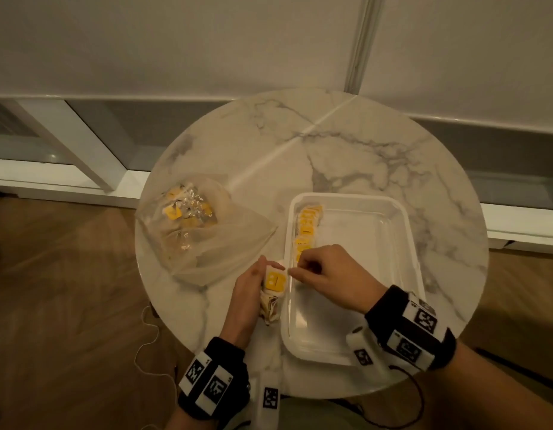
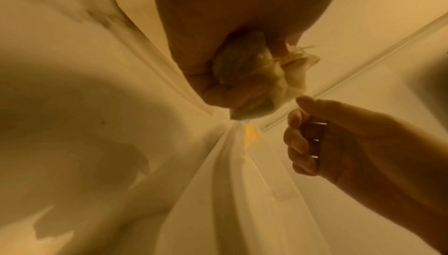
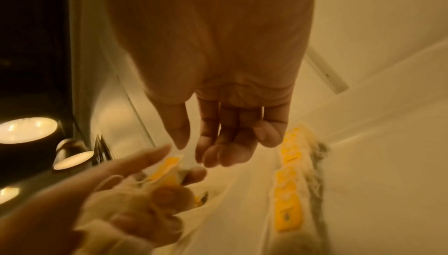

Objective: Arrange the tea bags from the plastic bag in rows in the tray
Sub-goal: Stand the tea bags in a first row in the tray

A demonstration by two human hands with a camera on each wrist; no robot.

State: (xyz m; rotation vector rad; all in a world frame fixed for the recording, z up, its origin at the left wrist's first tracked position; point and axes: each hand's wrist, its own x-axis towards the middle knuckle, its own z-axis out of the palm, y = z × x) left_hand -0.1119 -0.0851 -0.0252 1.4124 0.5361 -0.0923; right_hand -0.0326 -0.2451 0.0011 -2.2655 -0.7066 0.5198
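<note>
No writing on the yellow tags can be read. A round marble table [image 1: 346, 144] stands by a pale wall [image 1: 206, 41] on a wood floor [image 1: 51, 274]. On its left lies a clear plastic bag [image 1: 200, 234] with tea bags inside. To the right, a clear tray [image 1: 402, 249] holds one row of tea bags [image 1: 306, 228] along its left wall. The left hand [image 1: 247, 293] grips a bunch of tea bags [image 1: 273, 293] just left of the tray. The right hand [image 1: 328, 274], fingers loosely curled and holding nothing, reaches toward that bunch.
</note>
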